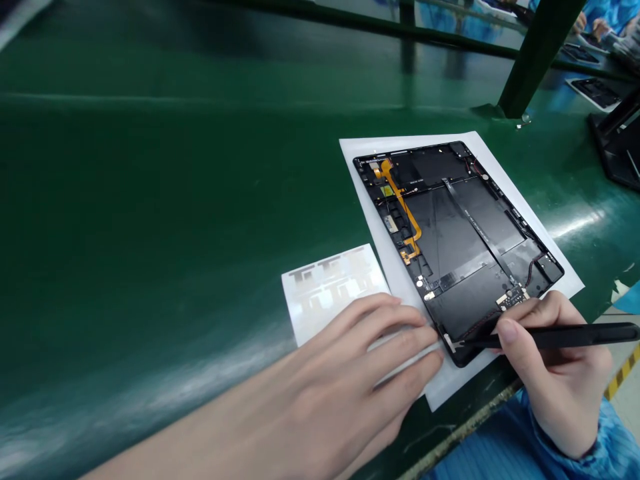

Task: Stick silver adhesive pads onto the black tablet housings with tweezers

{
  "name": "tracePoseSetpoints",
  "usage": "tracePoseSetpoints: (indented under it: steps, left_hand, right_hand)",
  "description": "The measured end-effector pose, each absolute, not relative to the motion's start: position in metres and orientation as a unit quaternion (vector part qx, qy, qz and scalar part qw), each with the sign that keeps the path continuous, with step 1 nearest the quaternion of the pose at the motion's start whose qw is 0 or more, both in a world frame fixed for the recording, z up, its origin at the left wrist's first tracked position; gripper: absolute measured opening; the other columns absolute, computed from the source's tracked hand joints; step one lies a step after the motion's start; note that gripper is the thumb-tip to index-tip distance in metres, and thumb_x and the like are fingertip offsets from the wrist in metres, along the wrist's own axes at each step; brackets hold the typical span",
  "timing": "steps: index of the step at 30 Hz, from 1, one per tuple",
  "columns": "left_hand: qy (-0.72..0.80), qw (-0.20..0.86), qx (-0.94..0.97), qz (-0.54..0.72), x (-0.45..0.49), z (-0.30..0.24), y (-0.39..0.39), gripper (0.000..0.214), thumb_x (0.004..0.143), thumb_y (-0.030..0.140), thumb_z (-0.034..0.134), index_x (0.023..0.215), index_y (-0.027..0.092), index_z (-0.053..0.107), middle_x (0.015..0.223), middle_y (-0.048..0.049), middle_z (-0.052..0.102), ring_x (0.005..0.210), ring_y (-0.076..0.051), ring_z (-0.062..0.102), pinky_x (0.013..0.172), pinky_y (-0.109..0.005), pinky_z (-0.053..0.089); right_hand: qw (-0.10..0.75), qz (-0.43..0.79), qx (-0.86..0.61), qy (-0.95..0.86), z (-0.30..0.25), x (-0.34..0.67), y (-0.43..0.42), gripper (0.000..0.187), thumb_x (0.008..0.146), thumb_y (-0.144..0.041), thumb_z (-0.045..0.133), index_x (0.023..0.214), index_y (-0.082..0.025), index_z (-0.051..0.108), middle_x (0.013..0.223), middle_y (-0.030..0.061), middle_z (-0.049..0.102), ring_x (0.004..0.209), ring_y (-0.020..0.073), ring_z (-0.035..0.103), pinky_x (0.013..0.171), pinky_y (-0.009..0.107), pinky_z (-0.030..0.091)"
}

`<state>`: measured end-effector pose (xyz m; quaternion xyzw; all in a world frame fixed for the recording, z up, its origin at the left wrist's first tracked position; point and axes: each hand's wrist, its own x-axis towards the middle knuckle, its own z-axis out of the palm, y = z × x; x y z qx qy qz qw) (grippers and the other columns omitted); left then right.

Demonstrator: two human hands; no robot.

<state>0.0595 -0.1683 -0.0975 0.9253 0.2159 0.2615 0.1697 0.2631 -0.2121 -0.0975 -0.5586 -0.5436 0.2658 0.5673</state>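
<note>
An opened black tablet (465,227) lies on a white sheet (370,193), its inside showing an orange flex cable (400,200) and dark panels. My right hand (555,373) is closed round black tweezers (565,335), whose tip holds a small pale piece (449,343) at the tablet's near corner. My left hand (350,387) lies flat with fingers stretched out, fingertips on the white sheet beside that corner. It partly covers a sheet of grey stickers (330,287).
The green conveyor belt (150,200) stretches left and away. A dark green post (530,60) stands at the back right, with other tablets (595,90) and a person in blue beyond. The belt's near edge (480,413) runs under my right wrist.
</note>
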Motion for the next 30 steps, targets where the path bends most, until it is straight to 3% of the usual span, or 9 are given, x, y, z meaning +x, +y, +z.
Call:
tracePoseSetpoints:
  steps: [17,21,26,30]
  left_hand:
    - [0.215,0.161,0.922,0.278,0.063,-0.100,-0.168,0.040,0.110,0.021,0.027,0.102,0.018,0.066,0.094,-0.0012,0.071,0.097,-0.021,0.059,0.091,-0.037,0.044]
    - [0.210,0.169,0.927,0.259,0.061,-0.098,-0.167,0.034,0.109,0.019,0.031,0.107,0.017,0.065,0.098,-0.0015,0.071,0.100,-0.020,0.058,0.093,-0.036,0.044]
    - [0.221,0.163,0.930,0.246,0.058,-0.101,-0.170,0.031,0.100,0.012,0.045,0.124,0.022,0.061,0.105,-0.0002,0.071,0.104,-0.019,0.058,0.100,-0.035,0.043]
    - [0.238,0.200,0.921,0.236,0.058,-0.098,-0.172,0.031,0.099,0.011,0.047,0.123,0.025,0.061,0.110,0.0004,0.070,0.109,-0.020,0.057,0.100,-0.036,0.044]
  right_hand:
    - [0.552,0.280,-0.558,-0.554,-0.095,0.266,-0.210,0.021,0.085,-0.010,0.068,0.070,-0.020,0.058,0.065,-0.0058,0.064,0.057,0.0056,0.062,0.056,0.011,0.052]
    - [0.520,0.265,-0.545,-0.602,-0.094,0.270,-0.208,0.021,0.085,-0.008,0.068,0.070,-0.020,0.058,0.066,-0.0051,0.065,0.059,0.0067,0.064,0.055,0.012,0.052]
    - [0.546,0.285,-0.573,-0.540,-0.092,0.263,-0.210,0.021,0.085,-0.012,0.068,0.069,-0.021,0.057,0.065,-0.0036,0.063,0.058,0.0094,0.062,0.054,0.018,0.053]
    - [0.542,0.306,-0.576,-0.530,-0.091,0.260,-0.212,0.021,0.085,-0.011,0.067,0.070,-0.021,0.056,0.064,-0.0029,0.062,0.059,0.0105,0.061,0.055,0.020,0.053]
